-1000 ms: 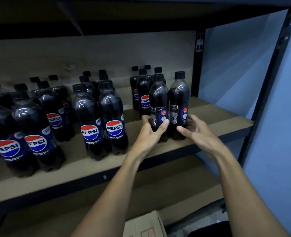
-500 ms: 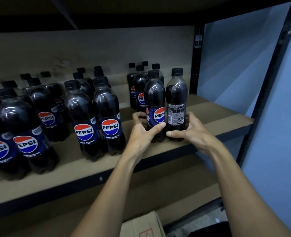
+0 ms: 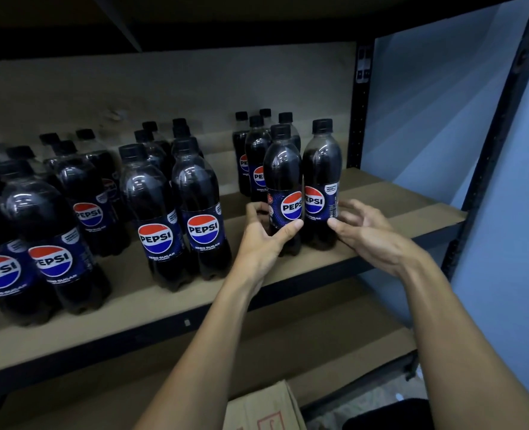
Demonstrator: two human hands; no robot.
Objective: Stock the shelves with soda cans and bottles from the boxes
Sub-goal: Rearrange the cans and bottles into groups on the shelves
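On the shelf (image 3: 418, 209), near its right end, two Pepsi bottles are seen upright and side by side. The left bottle (image 3: 283, 187) is gripped low by the left hand (image 3: 264, 240), thumb in front, fingers curled behind. The right hand (image 3: 371, 234) is held loose beside the right bottle (image 3: 322, 175), fingers spread, thumb tip at its label. More bottles (image 3: 201, 212) are ranked leftward; a cardboard box (image 3: 263, 408) is seen below.

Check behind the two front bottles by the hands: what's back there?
Behind the front pair stand four more bottles, caps and upper halves showing, with the back panel beyond. Their lower parts are mostly covered by the front pair and the left hand.
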